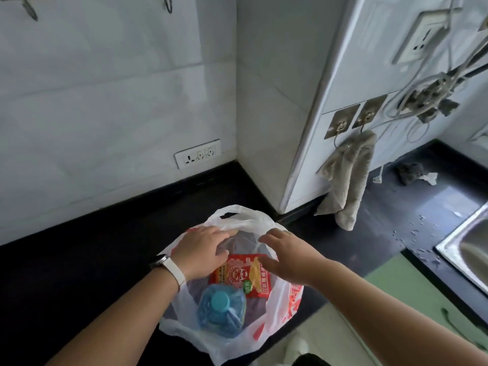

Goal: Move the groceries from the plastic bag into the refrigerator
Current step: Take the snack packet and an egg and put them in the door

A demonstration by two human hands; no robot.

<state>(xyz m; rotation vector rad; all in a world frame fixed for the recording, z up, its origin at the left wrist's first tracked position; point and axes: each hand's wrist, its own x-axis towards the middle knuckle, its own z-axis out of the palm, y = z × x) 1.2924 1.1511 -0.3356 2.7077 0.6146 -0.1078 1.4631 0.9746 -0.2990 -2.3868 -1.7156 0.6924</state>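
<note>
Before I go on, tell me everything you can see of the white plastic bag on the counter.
The thin white plastic carrier bag with red print is translucent and crumpled. It sits slumped at the front edge of the black countertop, mouth open upward, one loop handle raised at the back. Inside show a red printed packet and a blue bottle with a teal cap. The left hand rests its fingers on the far rim; the right hand hovers over the right rim, contact unclear.

dark counter [79,260], hanging towel [348,178] (grey), wall socket [197,154], steel sink [467,249]
</note>
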